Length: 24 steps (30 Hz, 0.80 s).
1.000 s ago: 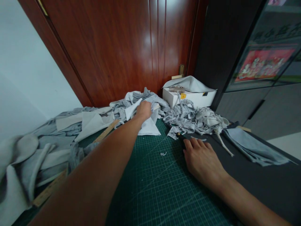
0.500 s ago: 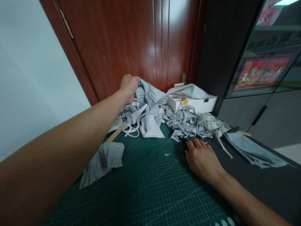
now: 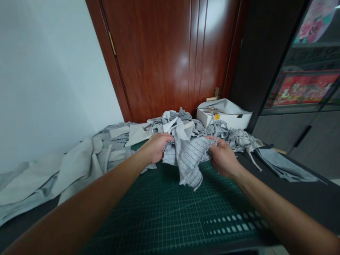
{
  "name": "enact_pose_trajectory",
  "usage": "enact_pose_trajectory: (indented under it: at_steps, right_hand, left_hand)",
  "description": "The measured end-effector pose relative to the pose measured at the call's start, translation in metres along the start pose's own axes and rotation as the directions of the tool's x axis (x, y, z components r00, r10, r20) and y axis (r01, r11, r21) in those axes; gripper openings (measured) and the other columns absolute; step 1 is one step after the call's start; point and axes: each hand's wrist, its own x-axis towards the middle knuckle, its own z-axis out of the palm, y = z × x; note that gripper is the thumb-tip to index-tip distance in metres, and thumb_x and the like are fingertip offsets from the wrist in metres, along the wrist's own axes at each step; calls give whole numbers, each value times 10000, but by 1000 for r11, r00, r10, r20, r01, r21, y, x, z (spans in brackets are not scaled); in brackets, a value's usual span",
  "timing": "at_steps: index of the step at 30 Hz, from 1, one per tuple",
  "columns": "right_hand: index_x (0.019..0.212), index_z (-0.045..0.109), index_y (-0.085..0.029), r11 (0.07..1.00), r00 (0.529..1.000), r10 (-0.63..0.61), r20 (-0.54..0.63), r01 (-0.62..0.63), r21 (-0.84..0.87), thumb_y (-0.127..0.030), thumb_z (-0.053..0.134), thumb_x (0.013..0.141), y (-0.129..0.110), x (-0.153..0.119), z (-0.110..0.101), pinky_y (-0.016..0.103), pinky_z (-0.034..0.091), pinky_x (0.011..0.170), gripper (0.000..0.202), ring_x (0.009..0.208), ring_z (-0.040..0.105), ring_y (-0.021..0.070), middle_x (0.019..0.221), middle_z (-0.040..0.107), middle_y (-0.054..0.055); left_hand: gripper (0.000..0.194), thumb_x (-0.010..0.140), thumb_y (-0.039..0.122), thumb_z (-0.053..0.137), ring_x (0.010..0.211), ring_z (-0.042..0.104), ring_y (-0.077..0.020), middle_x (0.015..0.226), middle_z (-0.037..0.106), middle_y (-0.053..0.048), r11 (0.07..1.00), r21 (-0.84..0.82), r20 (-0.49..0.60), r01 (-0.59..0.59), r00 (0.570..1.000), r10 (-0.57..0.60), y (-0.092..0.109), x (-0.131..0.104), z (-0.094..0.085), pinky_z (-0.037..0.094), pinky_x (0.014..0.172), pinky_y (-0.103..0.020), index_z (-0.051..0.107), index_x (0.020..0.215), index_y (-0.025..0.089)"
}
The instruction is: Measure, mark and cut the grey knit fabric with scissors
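A grey ribbed piece of fabric (image 3: 189,156) hangs between my two hands above the green cutting mat (image 3: 159,212). My left hand (image 3: 158,145) pinches its upper left edge, fingers closed. On the other side, my right hand (image 3: 222,156) grips the right edge, also closed. The lower corner of the cloth droops toward the mat in loose folds. Just behind it lies a heap of grey and white fabric scraps (image 3: 179,118). The black-handled tool seen earlier under my right hand does not show now.
A white box (image 3: 228,119) with cloth over it stands at the back right. Near it lie a tangle of fabric strips (image 3: 243,139) and folded grey cloth (image 3: 284,166). Larger pale fabric pieces (image 3: 77,163) spread along the left wall. A wooden door (image 3: 159,63) rises behind.
My left hand has brought the ribbed fabric from the heap toward me. My right hand has left the black-handled tool and taken the fabric's right edge. The view has turned left.
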Motion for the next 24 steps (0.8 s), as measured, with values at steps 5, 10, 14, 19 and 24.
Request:
enact_pose_trajectory:
  at_steps: [5, 10, 14, 19, 24]
  right_hand:
    - [699, 602, -223, 998, 1000, 9, -25, -10, -56, -344, 762, 728, -32, 14, 24, 246, 396, 425, 202, 482, 517, 138, 581, 595, -42]
    - [736, 658, -182, 984, 994, 91, 66, -80, -162, -249, 756, 731, -56, 22, 55, 208, 343, 386, 118, 482, 524, 120, 612, 627, -18]
    - [714, 666, -158, 979, 973, 138, 184, -106, -177, -148, 758, 719, -72, 31, 61, 218, 374, 409, 93, 537, 553, 127, 650, 645, 8]
    - [750, 714, -176, 960, 958, 206, 199, -158, -231, -63, 816, 691, -94, 49, 26, 225, 414, 425, 163, 579, 586, 131, 719, 709, 18]
    - [828, 744, -166, 940, 924, 305, 230, -253, -229, -60, 846, 723, -96, 59, -18, 268, 567, 657, 180, 767, 700, 176, 862, 784, 53]
  left_hand:
    - [342, 836, 453, 764, 844, 630, -165, 959, 631, -16, 972, 63, -184, -225, 955, 233, -28, -35, -1, 484, 663, -259, 539, 949, 221]
    - [625, 759, 482, 853, 1079, 679, -263, 1179, 696, -104, 950, -22, 182, -313, 933, 311, -37, -71, 25, 551, 898, -407, 521, 1211, 205]
    - [515, 666, 186, 851, 1065, 700, -268, 1138, 752, -81, 911, 43, 183, -411, 900, 397, -41, -62, 21, 512, 1013, -443, 652, 1140, 171]
    - [298, 649, 178, 850, 824, 729, -237, 910, 792, -62, 960, 170, 189, -221, 964, 188, -34, -48, -34, 580, 850, -418, 744, 926, 153]
    - [335, 667, 267, 899, 860, 739, -203, 948, 809, -51, 972, 192, 140, -137, 984, 111, -15, -52, -83, 589, 837, -344, 782, 967, 173]
